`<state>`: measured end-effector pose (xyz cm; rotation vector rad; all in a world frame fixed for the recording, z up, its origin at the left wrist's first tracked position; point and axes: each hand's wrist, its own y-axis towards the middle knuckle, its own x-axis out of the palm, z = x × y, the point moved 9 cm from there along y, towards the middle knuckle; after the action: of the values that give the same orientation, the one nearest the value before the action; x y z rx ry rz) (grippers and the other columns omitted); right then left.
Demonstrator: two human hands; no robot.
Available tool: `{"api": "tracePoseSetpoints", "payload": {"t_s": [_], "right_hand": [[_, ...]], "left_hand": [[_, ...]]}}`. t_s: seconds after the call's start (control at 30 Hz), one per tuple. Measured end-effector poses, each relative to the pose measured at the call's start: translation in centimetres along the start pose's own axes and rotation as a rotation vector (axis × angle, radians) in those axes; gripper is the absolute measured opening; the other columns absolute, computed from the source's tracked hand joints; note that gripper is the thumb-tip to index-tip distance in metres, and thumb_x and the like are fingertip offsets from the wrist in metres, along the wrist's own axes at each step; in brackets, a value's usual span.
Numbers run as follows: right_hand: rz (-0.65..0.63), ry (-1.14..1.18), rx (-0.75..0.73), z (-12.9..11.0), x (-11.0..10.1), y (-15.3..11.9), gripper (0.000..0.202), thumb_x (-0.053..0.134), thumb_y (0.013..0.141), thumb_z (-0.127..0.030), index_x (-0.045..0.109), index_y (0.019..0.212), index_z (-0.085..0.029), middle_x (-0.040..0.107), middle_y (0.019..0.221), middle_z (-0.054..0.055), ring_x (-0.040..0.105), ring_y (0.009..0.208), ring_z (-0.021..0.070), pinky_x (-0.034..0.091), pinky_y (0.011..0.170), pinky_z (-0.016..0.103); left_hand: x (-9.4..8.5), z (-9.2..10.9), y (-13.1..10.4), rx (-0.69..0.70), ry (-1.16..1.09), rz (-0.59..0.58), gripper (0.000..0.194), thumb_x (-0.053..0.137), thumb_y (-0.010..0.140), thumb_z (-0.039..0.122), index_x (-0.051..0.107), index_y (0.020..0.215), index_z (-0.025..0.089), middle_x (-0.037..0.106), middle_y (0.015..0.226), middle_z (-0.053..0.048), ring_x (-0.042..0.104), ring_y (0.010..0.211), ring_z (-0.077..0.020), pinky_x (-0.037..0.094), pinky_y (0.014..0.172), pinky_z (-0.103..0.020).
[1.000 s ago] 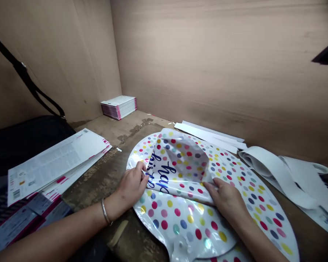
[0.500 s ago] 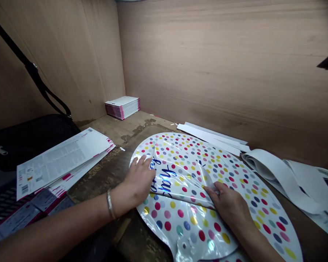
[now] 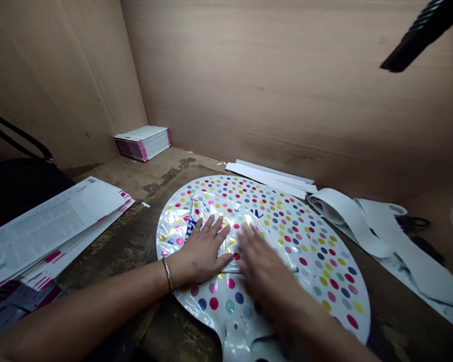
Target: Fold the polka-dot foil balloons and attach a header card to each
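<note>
A flat white foil balloon with coloured dots lies on the worktable, its neck toward me. On it rests a folded dotted foil piece with blue lettering, partly covered by my hands. My left hand presses flat on this fold with its fingers spread. Close beside it, my right hand is over the fold with fingers stretched out, blurred by motion; I cannot tell whether it touches the foil.
Printed cards lie in a pile at left, in front of a black bag. A card stack stands in the back corner. White paper strips and a curled white band lie along the back wall. A black object hangs at upper right.
The lifted foil flap now lies folded down. My left hand has flattened onto it, and my right hand has let go of the flap's edge and moved left. The view has shifted right.
</note>
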<state>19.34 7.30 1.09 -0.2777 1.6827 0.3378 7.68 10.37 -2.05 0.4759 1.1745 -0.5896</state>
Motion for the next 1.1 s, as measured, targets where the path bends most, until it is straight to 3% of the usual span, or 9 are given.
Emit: {"api": "tracePoseSetpoints", "payload": {"t_s": [0.17, 0.3, 0.4, 0.53, 0.6, 0.7, 0.83, 0.97, 1.1], "right_hand": [[-0.224, -0.001, 0.284, 0.1, 3.8, -0.5, 0.066, 0.027, 0.093, -0.047, 0.024, 0.145, -0.007, 0.016, 0.152, 0.015, 0.011, 0.140, 0.0272, 0.019, 0.113, 0.047], [-0.247, -0.032, 0.342, 1.5, 3.9, -0.6, 0.062, 0.025, 0.093, -0.045, 0.021, 0.146, -0.012, 0.012, 0.153, 0.011, 0.007, 0.140, 0.0257, 0.017, 0.113, 0.046], [-0.237, -0.054, 0.327, 1.6, 4.0, -0.6, 0.062, 0.023, 0.093, -0.044, 0.020, 0.146, -0.012, 0.010, 0.153, 0.011, 0.005, 0.140, 0.0245, 0.016, 0.114, 0.045], [-0.216, -0.053, 0.311, 1.3, 4.1, -0.7, 0.064, 0.025, 0.093, -0.045, 0.022, 0.145, -0.010, 0.012, 0.153, 0.013, 0.008, 0.140, 0.0258, 0.018, 0.113, 0.046], [-0.218, -0.044, 0.310, 1.1, 4.1, -0.7, 0.064, 0.025, 0.092, -0.046, 0.022, 0.145, -0.011, 0.013, 0.152, 0.013, 0.009, 0.140, 0.0259, 0.019, 0.113, 0.047], [-0.209, -0.024, 0.301, 0.9, 4.0, -0.7, 0.063, 0.026, 0.092, -0.047, 0.023, 0.146, -0.012, 0.014, 0.153, 0.011, 0.010, 0.140, 0.0256, 0.019, 0.113, 0.047], [-0.189, -0.015, 0.298, 1.0, 3.9, -0.6, 0.063, 0.027, 0.092, -0.047, 0.024, 0.145, -0.012, 0.015, 0.153, 0.011, 0.009, 0.140, 0.0255, 0.017, 0.113, 0.046], [-0.205, -0.015, 0.311, 1.2, 3.9, -0.5, 0.064, 0.026, 0.092, -0.047, 0.021, 0.146, -0.013, 0.013, 0.153, 0.010, 0.008, 0.140, 0.0247, 0.016, 0.114, 0.044], [-0.212, -0.004, 0.320, 1.0, 4.1, -1.1, 0.064, 0.026, 0.092, -0.047, 0.021, 0.146, -0.013, 0.013, 0.153, 0.011, 0.008, 0.140, 0.0248, 0.015, 0.114, 0.044]], "left_hand": [[-0.1, -0.6, 0.3, 0.017, -0.020, 0.002, 0.073, 0.035, 0.087, 0.062, 0.021, 0.146, 0.022, 0.013, 0.153, -0.012, 0.005, 0.141, -0.0324, 0.007, 0.111, -0.054], [-2.7, -7.8, 1.6, -0.268, 0.022, -0.003, 0.069, 0.045, 0.084, 0.060, 0.032, 0.142, 0.023, 0.018, 0.152, -0.013, 0.012, 0.140, -0.0340, 0.010, 0.109, -0.057], [-5.5, -11.2, 1.0, -0.460, 0.062, 0.079, 0.053, 0.029, 0.095, 0.041, 0.033, 0.141, 0.014, 0.018, 0.150, -0.021, 0.012, 0.139, -0.0381, 0.013, 0.104, -0.065], [-3.8, -6.1, -1.5, -0.105, 0.063, 0.011, 0.052, 0.037, 0.093, 0.044, 0.030, 0.142, 0.029, 0.017, 0.153, -0.008, 0.009, 0.141, -0.0301, 0.010, 0.110, -0.054], [-2.5, -5.3, -3.6, -0.081, 0.051, -0.037, 0.052, 0.040, 0.092, 0.046, 0.031, 0.142, 0.031, 0.018, 0.153, -0.009, 0.011, 0.140, -0.0320, 0.013, 0.109, -0.056], [-3.0, -7.1, -5.6, -0.168, 0.013, -0.023, 0.067, 0.053, 0.084, 0.050, 0.033, 0.142, 0.024, 0.026, 0.149, -0.014, 0.023, 0.137, -0.0328, 0.021, 0.109, -0.051], [-6.0, -10.5, -4.0, -0.361, -0.242, 0.077, 0.086, 0.076, 0.061, 0.048, 0.042, 0.134, 0.017, 0.050, 0.133, -0.016, 0.048, 0.119, -0.0315, 0.039, 0.098, -0.040], [-3.9, -12.4, -1.2, -0.811, -0.821, -0.032, 0.068, 0.079, 0.056, 0.044, 0.055, 0.112, 0.015, 0.068, 0.086, -0.007, 0.065, 0.070, -0.0221, 0.050, 0.061, -0.029], [-2.3, -10.7, 1.6, -0.804, -1.047, -0.095, 0.037, 0.074, 0.066, 0.037, 0.059, 0.089, 0.012, 0.065, 0.063, -0.005, 0.064, 0.054, -0.0203, 0.050, 0.050, -0.030]]}}
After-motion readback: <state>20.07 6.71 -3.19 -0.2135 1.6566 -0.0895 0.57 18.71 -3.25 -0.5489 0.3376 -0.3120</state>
